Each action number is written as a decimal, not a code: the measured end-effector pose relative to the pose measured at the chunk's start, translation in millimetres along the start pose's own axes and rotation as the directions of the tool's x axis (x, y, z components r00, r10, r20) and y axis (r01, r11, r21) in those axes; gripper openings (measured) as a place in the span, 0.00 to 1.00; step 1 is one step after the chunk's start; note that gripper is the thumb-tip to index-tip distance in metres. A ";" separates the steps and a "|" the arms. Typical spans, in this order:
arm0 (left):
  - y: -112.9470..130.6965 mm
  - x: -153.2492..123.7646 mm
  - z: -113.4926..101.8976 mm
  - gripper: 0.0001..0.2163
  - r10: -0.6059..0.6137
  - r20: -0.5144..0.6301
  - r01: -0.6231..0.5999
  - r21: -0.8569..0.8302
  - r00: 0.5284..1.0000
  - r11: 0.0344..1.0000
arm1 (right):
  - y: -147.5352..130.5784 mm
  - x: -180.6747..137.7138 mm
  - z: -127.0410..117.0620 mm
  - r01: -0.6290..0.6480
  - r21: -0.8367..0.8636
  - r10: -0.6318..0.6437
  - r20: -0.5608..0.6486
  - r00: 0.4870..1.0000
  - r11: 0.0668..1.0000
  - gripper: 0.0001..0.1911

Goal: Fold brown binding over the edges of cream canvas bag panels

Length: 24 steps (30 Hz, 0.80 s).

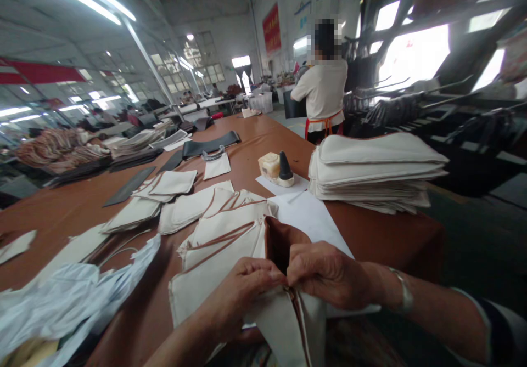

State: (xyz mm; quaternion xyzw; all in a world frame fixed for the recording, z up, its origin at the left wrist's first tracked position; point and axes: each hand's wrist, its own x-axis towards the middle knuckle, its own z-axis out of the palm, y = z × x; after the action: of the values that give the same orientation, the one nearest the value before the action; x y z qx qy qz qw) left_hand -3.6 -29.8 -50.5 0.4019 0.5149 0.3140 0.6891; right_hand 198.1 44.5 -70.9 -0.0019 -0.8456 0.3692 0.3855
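Close in front of me is a cream fabric pouch (274,320) with a brown lining and a brown zipper (297,315) running down it. My left hand (251,284) pinches its edge beside the opening. Opposite, my right hand (325,274) is closed on the other edge, close to the zipper's upper end. Between the two hands the mouth of the pouch gapes and shows the dark brown lining (284,241). Whether a zipper pull is in my fingers is hidden. Just beyond lie more cream pieces with brown trim (222,246), overlapping one another.
A tall stack of cream pieces (374,164) stands at the table's right edge. A black cone (285,167) and a yellowish block (269,165) sit near white paper (308,219). Crumpled pale cloth (74,295) lies left on the brown table (263,136). A person (325,87) stands beyond.
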 end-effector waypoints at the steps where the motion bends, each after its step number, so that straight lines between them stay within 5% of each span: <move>1: -0.8 -0.3 1.1 0.13 0.001 -0.001 -0.001 -0.008 1.000 1.000 | -0.1 -1.4 -0.1 0.021 -0.018 -0.021 0.005 1.000 1.000 0.06; 4: 0.2 -4.0 3.6 0.18 0.022 0.024 -0.023 0.062 0.999 0.998 | -3.8 -8.1 -0.3 0.022 -0.007 -0.021 0.025 0.999 1.000 0.06; 7: 4.4 -11.1 4.7 0.19 0.082 0.044 -0.090 0.225 0.996 0.970 | -11.9 -12.8 -3.5 -0.212 0.127 0.210 0.034 0.977 0.969 0.09; 11: 9.6 -18.6 5.8 0.20 0.127 0.080 -0.147 0.340 0.989 0.929 | -20.4 -4.7 -12.6 -0.571 0.300 0.550 0.157 0.820 0.764 0.23; 16: 13.1 -22.5 8.5 0.17 0.176 0.088 -0.197 0.418 0.980 0.887 | -21.2 9.1 -19.8 -0.630 0.238 0.542 0.346 0.766 0.739 0.27; 21: 16.5 -25.1 12.3 0.18 0.191 0.111 -0.220 0.412 0.975 0.884 | -17.1 0.2 -19.2 -0.497 0.208 0.420 0.325 0.848 0.842 0.19; 24: 18.2 -24.7 11.8 0.20 0.184 0.109 -0.213 0.416 0.977 0.884 | -17.7 -0.9 -25.1 -0.483 0.227 0.389 0.356 0.849 0.846 0.19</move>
State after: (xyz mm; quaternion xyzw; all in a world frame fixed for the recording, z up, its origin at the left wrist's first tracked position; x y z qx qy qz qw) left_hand 0.7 -44.7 -21.5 0.6030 0.5037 0.2494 0.5661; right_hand 220.1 47.0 -49.7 -0.0807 -0.8021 0.5711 0.1546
